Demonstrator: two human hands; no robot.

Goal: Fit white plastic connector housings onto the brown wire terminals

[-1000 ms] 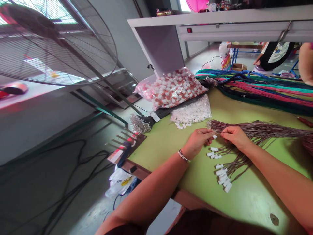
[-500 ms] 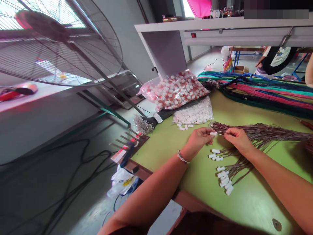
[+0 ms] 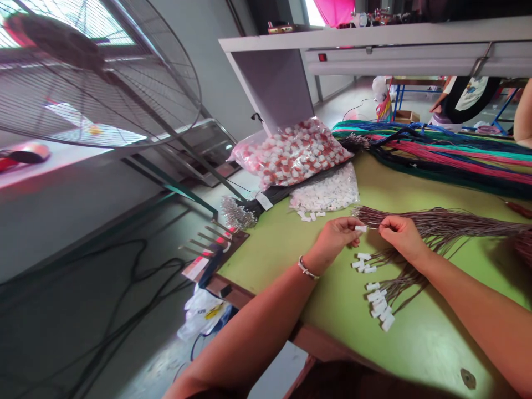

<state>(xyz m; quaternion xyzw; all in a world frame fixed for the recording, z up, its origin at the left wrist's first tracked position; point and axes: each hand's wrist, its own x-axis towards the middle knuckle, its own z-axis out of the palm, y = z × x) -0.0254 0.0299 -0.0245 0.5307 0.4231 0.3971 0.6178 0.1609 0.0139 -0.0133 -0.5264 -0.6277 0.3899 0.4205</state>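
Between the thumb and fingers of my left hand (image 3: pixel 341 233) is a small white connector housing (image 3: pixel 361 228). My right hand (image 3: pixel 399 233) pinches a thin brown wire (image 3: pixel 373 225), its bare end pointing at the housing. Whether the tip is inside the housing I cannot make out. Behind my right hand a bundle of brown wires (image 3: pixel 449 221) lies across the green table (image 3: pixel 274 255). Nearer me, brown wires with white housings on their ends lie in two groups, an upper group (image 3: pixel 364 262) and a lower group (image 3: pixel 379 305).
A clear bag of white and orange parts (image 3: pixel 299 152) rests behind a smaller bag of white housings (image 3: pixel 328 188). Black wires (image 3: pixel 278 194) run under the larger bag. Coloured wires (image 3: pixel 449 149) cover the table's back right. A large fan (image 3: pixel 100 72) stands left. Another person's arm (image 3: pixel 522 119) shows far right.
The whole view has shifted slightly, so things sit a little further left. Both hands keep their pinch, with the wire and housing still facing each other closely.
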